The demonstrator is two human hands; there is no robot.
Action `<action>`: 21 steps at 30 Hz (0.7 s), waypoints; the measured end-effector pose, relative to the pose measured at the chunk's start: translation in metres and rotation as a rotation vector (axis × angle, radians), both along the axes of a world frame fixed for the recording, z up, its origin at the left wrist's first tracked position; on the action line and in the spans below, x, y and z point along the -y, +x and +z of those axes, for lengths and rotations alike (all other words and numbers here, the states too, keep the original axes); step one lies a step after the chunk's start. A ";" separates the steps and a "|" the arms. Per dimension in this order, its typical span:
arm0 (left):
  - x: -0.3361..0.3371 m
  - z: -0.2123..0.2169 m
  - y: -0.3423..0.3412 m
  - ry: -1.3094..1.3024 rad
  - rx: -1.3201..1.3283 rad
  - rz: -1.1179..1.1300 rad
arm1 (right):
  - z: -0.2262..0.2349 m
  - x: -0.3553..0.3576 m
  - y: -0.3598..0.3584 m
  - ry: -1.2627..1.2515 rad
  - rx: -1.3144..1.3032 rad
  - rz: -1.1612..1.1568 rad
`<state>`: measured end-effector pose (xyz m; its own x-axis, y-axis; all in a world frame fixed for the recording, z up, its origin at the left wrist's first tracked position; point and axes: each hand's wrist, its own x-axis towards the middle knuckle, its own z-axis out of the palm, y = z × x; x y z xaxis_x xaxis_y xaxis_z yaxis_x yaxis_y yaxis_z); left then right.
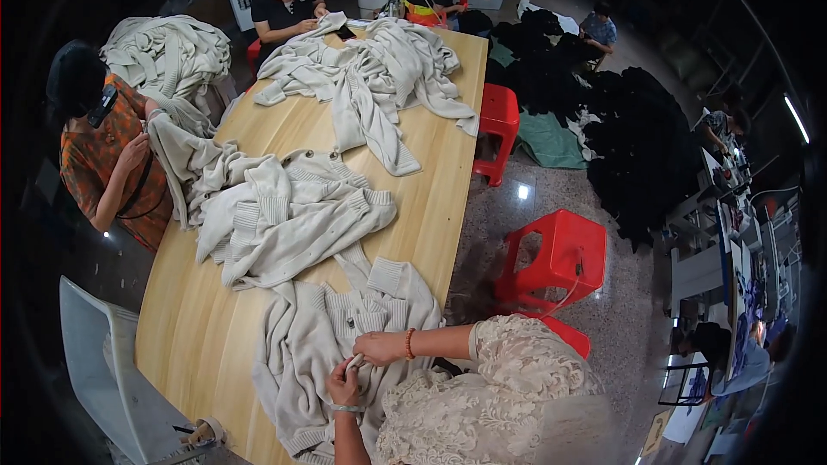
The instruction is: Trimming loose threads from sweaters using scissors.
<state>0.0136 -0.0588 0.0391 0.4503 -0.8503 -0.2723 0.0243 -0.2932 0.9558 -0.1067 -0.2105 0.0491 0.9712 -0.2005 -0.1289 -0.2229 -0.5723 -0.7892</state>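
Observation:
A cream knitted cardigan [310, 336] with buttons lies spread on the near end of the long wooden table [185, 327]. My left hand [344, 386] comes up from the lower edge and pinches a small fold of its knit. My right hand [376, 348], with an orange bead bracelet on the wrist, reaches in from the right in a lace sleeve. It grips the same bit of fabric just above the left hand. The two hands almost touch.
More cream cardigans are heaped mid-table [276, 215] and at the far end [370, 77]. Two other people work on the left [103, 155] and at the far end [284, 4]. Red plastic stools [556, 254] stand to the right. Dark garments [637, 146] are piled on the floor.

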 end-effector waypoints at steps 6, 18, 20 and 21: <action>-0.006 -0.010 -0.001 -0.055 0.111 0.013 | 0.000 -0.006 -0.003 -0.048 0.007 -0.009; -0.015 -0.008 0.010 -0.012 -0.015 -0.102 | -0.002 0.005 -0.010 0.016 0.053 0.113; -0.015 -0.007 0.009 -0.020 -0.034 -0.135 | -0.007 0.003 -0.009 0.040 0.036 0.142; -0.013 -0.003 0.007 -0.015 -0.036 -0.139 | -0.014 -0.003 -0.009 0.141 0.136 0.118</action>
